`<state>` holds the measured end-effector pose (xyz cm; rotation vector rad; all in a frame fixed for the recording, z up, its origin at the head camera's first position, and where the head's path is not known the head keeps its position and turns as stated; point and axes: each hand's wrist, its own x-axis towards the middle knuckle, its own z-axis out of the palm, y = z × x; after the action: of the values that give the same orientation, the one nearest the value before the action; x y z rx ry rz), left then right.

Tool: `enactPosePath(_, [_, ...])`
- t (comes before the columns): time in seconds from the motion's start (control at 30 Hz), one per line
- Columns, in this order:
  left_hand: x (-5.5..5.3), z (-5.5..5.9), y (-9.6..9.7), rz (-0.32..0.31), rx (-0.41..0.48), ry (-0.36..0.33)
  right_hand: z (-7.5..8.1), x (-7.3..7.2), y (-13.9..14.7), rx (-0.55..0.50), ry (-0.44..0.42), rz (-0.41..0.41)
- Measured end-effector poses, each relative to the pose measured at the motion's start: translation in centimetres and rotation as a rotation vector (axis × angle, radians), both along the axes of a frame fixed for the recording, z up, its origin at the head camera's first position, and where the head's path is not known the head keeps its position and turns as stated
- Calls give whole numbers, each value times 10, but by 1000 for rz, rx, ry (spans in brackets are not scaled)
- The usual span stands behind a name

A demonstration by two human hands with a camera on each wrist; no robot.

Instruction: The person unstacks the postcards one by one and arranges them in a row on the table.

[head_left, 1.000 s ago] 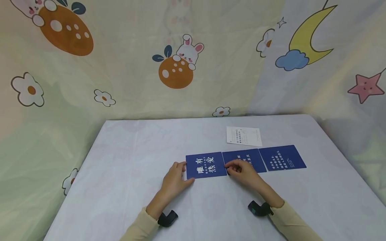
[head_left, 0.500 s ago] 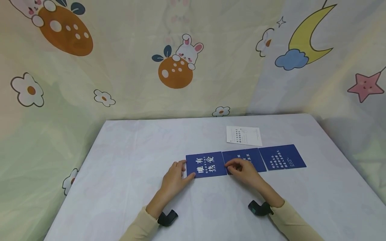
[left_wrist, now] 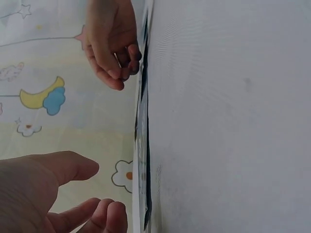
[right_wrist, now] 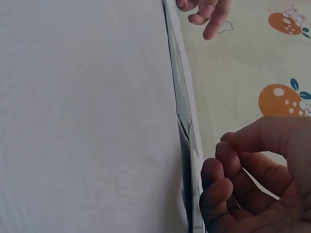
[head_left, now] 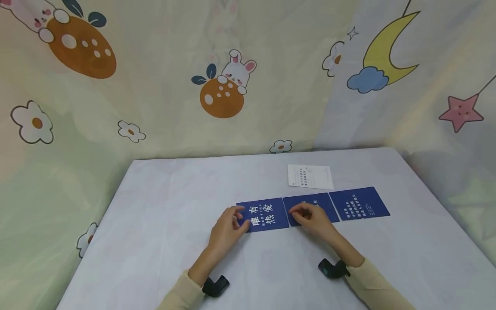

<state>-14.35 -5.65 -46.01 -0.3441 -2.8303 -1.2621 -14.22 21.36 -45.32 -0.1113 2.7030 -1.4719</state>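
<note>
White table (head_left: 174,193), blue cards (head_left: 327,205), white card (head_left: 310,177) beyond

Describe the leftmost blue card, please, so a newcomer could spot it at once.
On the white table, look in front of the white card. The leftmost blue card lies there, farther left, by the left hand. Its characters look larger than those visible on the middle card and right card.

Left hand (head_left: 226,229) loosely curved (thumb apart), right hand (head_left: 314,221) more curled
</note>
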Motion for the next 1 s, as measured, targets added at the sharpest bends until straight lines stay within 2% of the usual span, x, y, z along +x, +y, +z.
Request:
enactPosePath(0.17, [-2,-1,9,-32,43,45,-2,-5,14,15,52,21])
enactPosePath(0.3, [-2,-4,15,-65,99,62,-5,-10,31,13,70,-5])
enactPosePath(0.43, [-2,-7,20,-91,149,35,-8,-11,45,20,52,-24])
enactPosePath(0.7, [-5,-5,34,-122,160,2,-6,-16,54,14,88,-42])
enactPosePath(1.0, [-21,-2,50,-171,197,-32,-2,-26,66,35,114,-144])
